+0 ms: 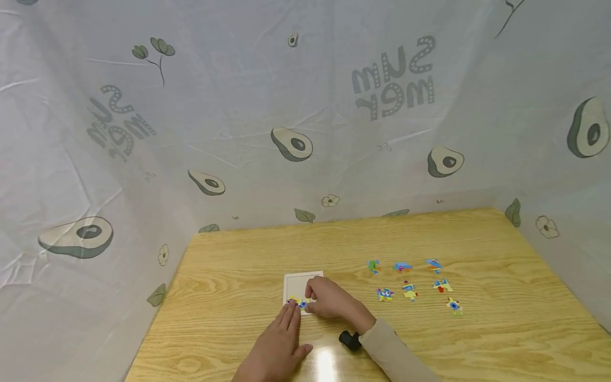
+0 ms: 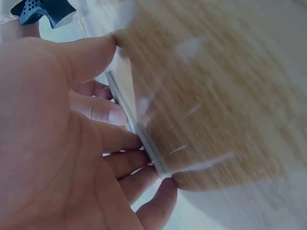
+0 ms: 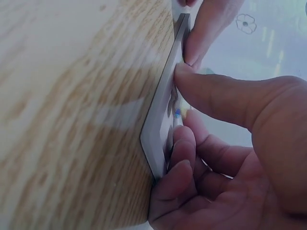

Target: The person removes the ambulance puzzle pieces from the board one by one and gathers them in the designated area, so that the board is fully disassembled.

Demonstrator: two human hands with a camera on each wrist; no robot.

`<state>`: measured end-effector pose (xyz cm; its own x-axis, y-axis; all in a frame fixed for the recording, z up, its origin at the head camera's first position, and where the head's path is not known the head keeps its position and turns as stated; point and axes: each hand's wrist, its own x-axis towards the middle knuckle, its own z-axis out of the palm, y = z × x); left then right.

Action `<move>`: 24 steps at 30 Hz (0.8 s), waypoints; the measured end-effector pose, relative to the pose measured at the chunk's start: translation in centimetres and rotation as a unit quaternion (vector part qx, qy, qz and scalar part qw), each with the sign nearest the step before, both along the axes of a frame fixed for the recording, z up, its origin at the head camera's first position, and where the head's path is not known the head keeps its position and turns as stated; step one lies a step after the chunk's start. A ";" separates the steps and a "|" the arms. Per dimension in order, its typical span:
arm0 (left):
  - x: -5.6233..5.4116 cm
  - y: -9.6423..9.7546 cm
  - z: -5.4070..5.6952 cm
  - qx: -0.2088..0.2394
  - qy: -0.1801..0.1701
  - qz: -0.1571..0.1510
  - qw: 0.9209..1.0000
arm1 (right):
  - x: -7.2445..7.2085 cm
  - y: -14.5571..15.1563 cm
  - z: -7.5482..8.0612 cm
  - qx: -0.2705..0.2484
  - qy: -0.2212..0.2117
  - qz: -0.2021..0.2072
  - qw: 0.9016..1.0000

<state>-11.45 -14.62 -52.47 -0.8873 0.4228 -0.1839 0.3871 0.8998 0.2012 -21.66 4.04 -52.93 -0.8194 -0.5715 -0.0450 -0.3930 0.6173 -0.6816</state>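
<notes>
A small white puzzle board [image 1: 303,274] lies flat on the table, with several colourful puzzle pieces [image 1: 292,300] set along its near edge. My left hand [image 1: 277,341] rests its straight fingers over the board's near left corner. In the left wrist view, its fingertips touch the board's edge [image 2: 149,149]. From the right, my right hand [image 1: 332,301] reaches over the board. The right wrist view shows its thumb [image 3: 216,91] pressing down at the pieces, the other fingers loosely bent by the board's edge [image 3: 151,139]. Nothing shows pinched between thumb and fingers.
Several loose puzzle pieces [image 1: 409,291] lie spread on the wooden table [image 1: 229,276] to the board's right. A black device [image 1: 350,340] sits at my right wrist. A pale curtain [image 1: 248,180] printed with avocados hangs behind the table and along its sides.
</notes>
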 end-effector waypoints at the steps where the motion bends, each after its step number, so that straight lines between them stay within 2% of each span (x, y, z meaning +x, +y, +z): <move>1: 0.0 0.0 0.0 0.002 0.000 0.000 1.000 | 0.0 0.0 0.0 0.001 0.001 0.001 1.000; 6: 0.0 -0.4 -0.3 0.018 0.004 -0.002 1.000 | 0.0 -0.1 0.0 -0.003 -0.003 0.001 1.000; 11: 0.0 -1.0 -0.6 0.042 0.022 -0.007 0.999 | 0.0 -0.1 -0.1 -0.011 -0.003 -0.003 1.000; 15: 0.1 -1.4 -0.4 0.066 0.044 -0.009 0.997 | 0.1 -0.1 -0.2 -0.014 -0.005 -0.008 1.000; 20: 0.3 -1.6 -0.4 0.060 0.074 -0.012 0.995 | 0.0 -0.2 -0.3 -0.017 -0.008 -0.010 1.000; 24: 0.0 -1.4 -0.3 0.059 0.092 -0.006 0.994 | 0.1 -0.1 -0.3 -0.015 -0.013 -0.016 1.000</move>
<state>-11.49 -15.98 -52.81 -0.8966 0.4417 0.0327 0.4368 0.8697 0.2299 -21.56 3.96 -53.21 -0.8357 -0.5469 -0.0494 -0.3561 0.6081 -0.7095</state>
